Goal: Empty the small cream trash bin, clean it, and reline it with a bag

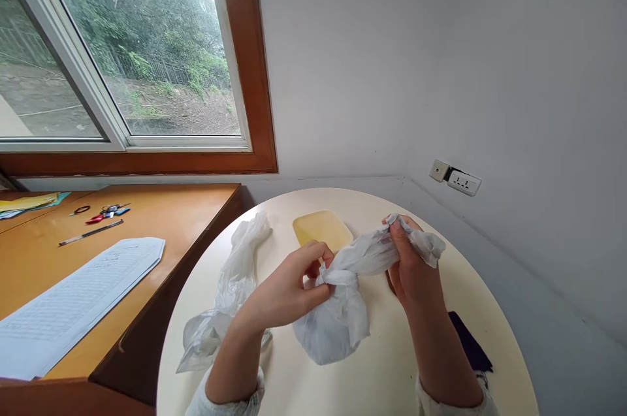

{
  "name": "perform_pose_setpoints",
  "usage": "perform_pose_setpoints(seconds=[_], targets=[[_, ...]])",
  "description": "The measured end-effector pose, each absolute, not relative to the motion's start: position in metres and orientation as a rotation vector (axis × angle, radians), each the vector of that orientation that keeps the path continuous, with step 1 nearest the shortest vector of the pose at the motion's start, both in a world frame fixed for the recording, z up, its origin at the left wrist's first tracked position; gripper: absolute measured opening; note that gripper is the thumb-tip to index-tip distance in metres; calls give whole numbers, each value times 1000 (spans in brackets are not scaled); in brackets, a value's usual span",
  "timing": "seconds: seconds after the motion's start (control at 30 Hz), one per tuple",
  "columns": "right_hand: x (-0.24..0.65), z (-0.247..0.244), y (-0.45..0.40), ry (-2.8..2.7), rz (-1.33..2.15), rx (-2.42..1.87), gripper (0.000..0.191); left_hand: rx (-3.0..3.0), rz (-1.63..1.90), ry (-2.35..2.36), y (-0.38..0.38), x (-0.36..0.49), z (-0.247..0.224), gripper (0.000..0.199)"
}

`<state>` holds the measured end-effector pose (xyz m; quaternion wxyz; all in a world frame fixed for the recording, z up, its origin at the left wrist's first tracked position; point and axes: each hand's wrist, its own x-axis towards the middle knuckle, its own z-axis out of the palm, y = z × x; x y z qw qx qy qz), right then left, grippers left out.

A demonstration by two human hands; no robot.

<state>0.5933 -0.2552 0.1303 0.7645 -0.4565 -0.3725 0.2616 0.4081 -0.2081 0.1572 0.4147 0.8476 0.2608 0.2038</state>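
A white plastic bag (333,328) is twisted into a knot at its middle, its rounded lower part hanging over the round table. My left hand (298,282) pinches the bag at the knot between thumb and fingers. The bag's long gathered neck runs to the right, where my right hand (411,259) is closed around it, the loose end sticking out past the thumb. Behind the knot lies a pale yellow plastic tray (318,228), partly covered by the left hand. To the left rests another crumpled white plastic bag (235,272), partly behind my left forearm.
The round cream table (392,364) stands against the wall. Near my right forearm lies a dark purple cloth item (469,341). On the wooden desk (196,210) at left are papers (83,298), a pen (91,232) and keys (110,211). A wall socket (464,182) is at right.
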Motion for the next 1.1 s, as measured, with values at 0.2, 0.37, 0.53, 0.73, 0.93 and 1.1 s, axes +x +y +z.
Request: perform_pose_setpoints(seconds=[0.2,0.37,0.53,0.73,0.93,1.1], targets=[[597,133,-255,-653,644,-858,16,2014,446,649,-210,408,159,20],[606,132,-255,-511,649,-809,14,1975,407,607,-209,405,159,29],[611,137,-256,-416,569,-763,19,1990,328,626,-205,404,158,35],[615,144,-259,-418,474,-655,20,2063,191,680,-204,405,158,48],[620,143,-262,-491,440,-560,17,2259,155,599,-203,404,158,14],[628,137,-262,-397,380,-794,37,2201,349,547,-200,403,157,15]])
